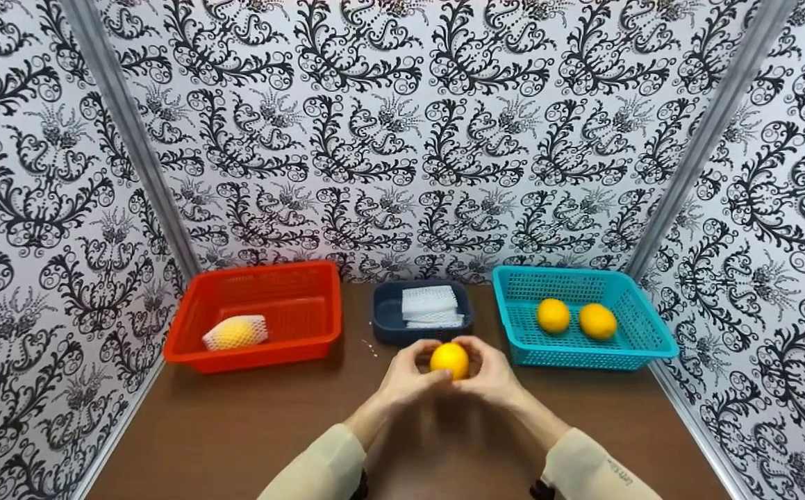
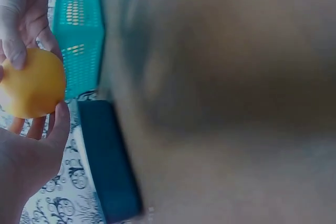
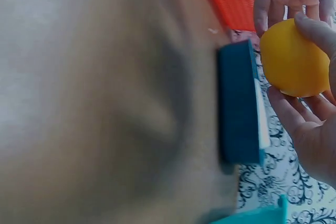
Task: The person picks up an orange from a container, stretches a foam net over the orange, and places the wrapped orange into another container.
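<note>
Both hands hold one orange (image 1: 449,361) between them, above the table in front of the small dark blue basket. The left hand (image 1: 409,375) grips its left side, thumb at the near face. On the opposite side the right hand (image 1: 491,373) has its fingers and thumb around the fruit. In the left wrist view, the orange (image 2: 35,83) sits between the curved fingers of the left hand (image 2: 34,156) and the right hand above. The right wrist view has the orange (image 3: 294,59) against the thumb and fingers of the right hand (image 3: 315,140).
A red basket (image 1: 253,359) at left holds a fruit in a white foam net (image 1: 237,332). The dark blue basket (image 1: 388,335) contains folded white foam nets (image 1: 431,305). At right, a turquoise basket (image 1: 583,357) holds two oranges (image 1: 553,316). Patterned walls (image 1: 402,139) enclose the brown table (image 1: 249,417).
</note>
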Demonstrator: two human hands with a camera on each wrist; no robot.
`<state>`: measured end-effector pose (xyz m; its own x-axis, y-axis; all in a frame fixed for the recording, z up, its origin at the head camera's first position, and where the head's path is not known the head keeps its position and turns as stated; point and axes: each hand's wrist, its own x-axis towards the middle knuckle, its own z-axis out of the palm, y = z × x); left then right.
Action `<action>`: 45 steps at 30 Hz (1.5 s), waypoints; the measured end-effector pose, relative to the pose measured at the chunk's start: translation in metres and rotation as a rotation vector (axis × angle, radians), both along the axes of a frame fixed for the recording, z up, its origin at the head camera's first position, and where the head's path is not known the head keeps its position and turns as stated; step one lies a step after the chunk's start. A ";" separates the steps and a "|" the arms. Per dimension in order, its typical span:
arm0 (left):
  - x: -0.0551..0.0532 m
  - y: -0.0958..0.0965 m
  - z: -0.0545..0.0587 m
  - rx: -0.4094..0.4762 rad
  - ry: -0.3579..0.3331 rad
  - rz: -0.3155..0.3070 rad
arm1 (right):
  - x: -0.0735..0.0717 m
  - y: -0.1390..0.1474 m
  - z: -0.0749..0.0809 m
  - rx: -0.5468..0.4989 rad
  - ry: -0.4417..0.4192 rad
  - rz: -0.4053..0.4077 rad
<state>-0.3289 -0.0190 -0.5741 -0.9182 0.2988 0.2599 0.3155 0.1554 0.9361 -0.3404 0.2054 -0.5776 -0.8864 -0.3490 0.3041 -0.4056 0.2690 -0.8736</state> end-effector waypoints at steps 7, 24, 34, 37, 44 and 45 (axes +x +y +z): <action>0.013 -0.003 -0.024 -0.021 -0.017 -0.006 | 0.008 -0.005 -0.027 0.059 -0.037 0.020; 0.027 -0.002 -0.043 -0.143 -0.046 0.005 | 0.018 -0.005 -0.046 0.251 -0.039 -0.014; 0.028 -0.001 -0.047 -0.178 -0.046 0.003 | 0.019 -0.005 -0.051 0.356 -0.033 -0.056; 0.025 -0.001 -0.044 -0.181 -0.034 0.008 | 0.019 -0.005 -0.051 0.357 -0.040 -0.061; 0.013 -0.004 -0.032 -0.232 -0.002 0.052 | 0.021 -0.007 -0.051 0.350 -0.061 -0.052; 0.010 -0.004 -0.031 -0.245 0.006 0.063 | 0.022 -0.007 -0.051 0.352 -0.053 -0.054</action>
<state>-0.3186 -0.0232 -0.6046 -0.9355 0.2962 0.1925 0.3038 0.3965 0.8663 -0.3186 0.1979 -0.6287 -0.9178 -0.3762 0.1265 -0.3389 0.5770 -0.7431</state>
